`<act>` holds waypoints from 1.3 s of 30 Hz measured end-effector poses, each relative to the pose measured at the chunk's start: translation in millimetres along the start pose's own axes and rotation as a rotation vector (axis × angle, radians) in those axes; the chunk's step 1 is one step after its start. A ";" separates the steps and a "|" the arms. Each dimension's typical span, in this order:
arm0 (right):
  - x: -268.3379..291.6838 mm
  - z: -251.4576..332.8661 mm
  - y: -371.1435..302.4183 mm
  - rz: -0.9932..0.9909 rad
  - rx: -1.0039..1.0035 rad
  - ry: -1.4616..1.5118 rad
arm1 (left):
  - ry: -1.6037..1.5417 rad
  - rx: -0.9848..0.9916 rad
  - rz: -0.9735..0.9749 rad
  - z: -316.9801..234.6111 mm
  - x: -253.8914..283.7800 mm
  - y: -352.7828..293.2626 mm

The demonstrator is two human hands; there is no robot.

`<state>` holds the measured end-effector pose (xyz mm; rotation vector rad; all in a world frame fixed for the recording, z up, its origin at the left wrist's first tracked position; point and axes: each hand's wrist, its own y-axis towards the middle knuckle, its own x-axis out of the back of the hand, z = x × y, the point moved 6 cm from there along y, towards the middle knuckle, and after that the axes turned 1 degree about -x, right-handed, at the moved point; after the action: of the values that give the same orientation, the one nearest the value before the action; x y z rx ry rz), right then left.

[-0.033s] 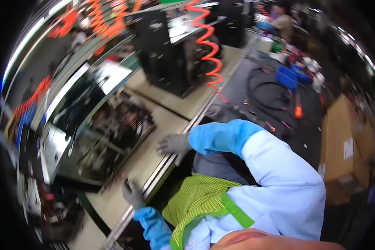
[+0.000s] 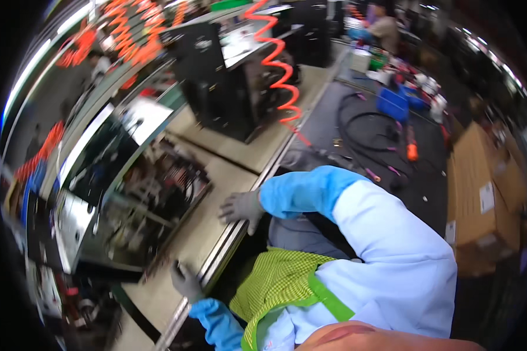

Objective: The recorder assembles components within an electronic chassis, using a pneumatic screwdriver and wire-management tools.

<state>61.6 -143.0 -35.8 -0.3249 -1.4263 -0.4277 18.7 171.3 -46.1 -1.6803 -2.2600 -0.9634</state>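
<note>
My right hand (image 2: 242,209), in a grey glove below a blue sleeve cover, rests with fingers spread at the edge of a pale work surface (image 2: 209,229). Nothing is in it. Lower down the same edge is my left hand (image 2: 187,282), gloved alike, its fingers apart and no object visible in them. Beyond both hands a dark open-framed unit (image 2: 143,202) stands on the surface, its inner parts and cables showing. A glossy dark panel (image 2: 108,155) rises at its far side. Motion blur hides small details.
A metal rail (image 2: 216,251) borders the surface. Farther up stands a black cabinet (image 2: 214,88), near a hanging red coiled hose (image 2: 284,73). At right are a dark mat with a black cable (image 2: 341,120), an orange-handled screwdriver (image 2: 413,151), a blue bin (image 2: 392,105) and a cardboard box (image 2: 474,193).
The whole view has shifted slightly, with the background moving a little left. Both hands keep nearly the same place and pose at the edge.
</note>
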 end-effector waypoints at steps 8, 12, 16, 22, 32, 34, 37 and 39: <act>1.9 -7.0 -35.7 -0.162 -0.067 0.026 | 0.029 0.014 0.137 -36.1 -19.0 1.6; 4.8 -5.4 -31.3 -0.192 -0.057 0.037 | 0.109 -0.032 0.132 -28.3 -16.0 3.4; 4.5 -9.5 -29.4 -0.203 -0.055 0.024 | 0.156 -0.060 0.126 -40.8 -17.6 5.0; -0.1 -11.3 -28.3 -0.202 -0.067 -0.004 | 0.237 0.026 0.107 -74.5 -7.1 2.8; -1.1 -10.9 -29.0 -0.222 -0.053 0.046 | 0.130 -0.028 0.127 -36.9 -16.6 5.6; -0.6 -11.8 -28.9 -0.180 -0.071 0.052 | 0.107 -0.051 0.142 -31.6 -18.3 5.6; -1.3 -10.7 -26.5 -0.182 -0.071 0.048 | 0.119 -0.036 0.130 -30.9 -15.8 4.6; -0.2 -11.7 -27.5 -0.182 -0.066 0.049 | 0.110 -0.025 0.127 -31.8 -16.6 4.9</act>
<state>59.0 -172.7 -38.4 -0.2372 -1.4010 -0.6283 21.4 140.4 -27.5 -1.7122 -2.0538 -1.0317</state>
